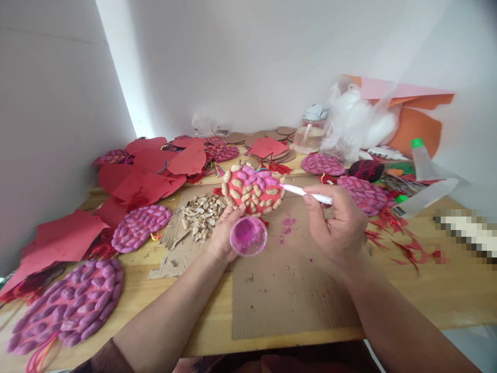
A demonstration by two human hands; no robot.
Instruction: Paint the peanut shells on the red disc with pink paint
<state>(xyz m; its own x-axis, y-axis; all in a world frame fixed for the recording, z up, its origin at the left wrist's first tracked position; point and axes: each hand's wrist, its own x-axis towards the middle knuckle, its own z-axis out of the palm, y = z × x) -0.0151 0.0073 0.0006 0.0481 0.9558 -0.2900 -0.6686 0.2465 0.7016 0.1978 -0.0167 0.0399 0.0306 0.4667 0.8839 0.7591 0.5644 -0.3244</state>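
My left hand (225, 235) closes around a small clear cup (266, 243) with wet purple-pink paint inside. Its thumb and fingers are also at the lower edge of a red disc (267, 199) covered in peanut shells. Several shells near the disc's top are painted pink; the others keep their tan colour. Pinched in my right hand (337, 223) is a white pen-shaped paint tool (316, 197). Its pink tip meets or nearly meets a shell at the disc's upper right edge. Under both hands lies a brown cardboard sheet (287, 295) with pink spots.
Loose peanut shells (200, 215) are heaped left of my left hand. Painted purple discs (70, 305) and red felt pieces (151, 178) fill the left side. At the back stand a lidded jar (309, 137) and a plastic bag (349, 122). Green-capped bottles (425, 199) lie right.
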